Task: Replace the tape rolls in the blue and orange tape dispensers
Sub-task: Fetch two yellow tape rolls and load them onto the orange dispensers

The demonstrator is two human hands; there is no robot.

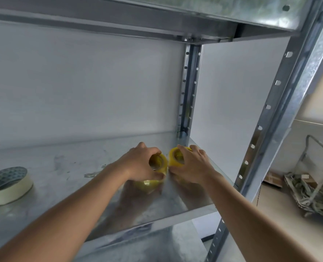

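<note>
Each hand, left hand (140, 163) and right hand (192, 163), grips 1 of 2 yellow rolls (161, 164) on the shelf (71, 167); no dispenser is visible, so replacing seems barely started.

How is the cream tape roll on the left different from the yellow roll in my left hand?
The cream roll lies flat on the shelf, untouched; the yellow roll is tipped on edge, gripped by the left hand. The cream roll is matte and pale; the yellow roll is glossy and bright. The cream roll looks wider across, though it sits nearer the camera. Both are tape rolls with open cores on the same metal shelf.
</note>
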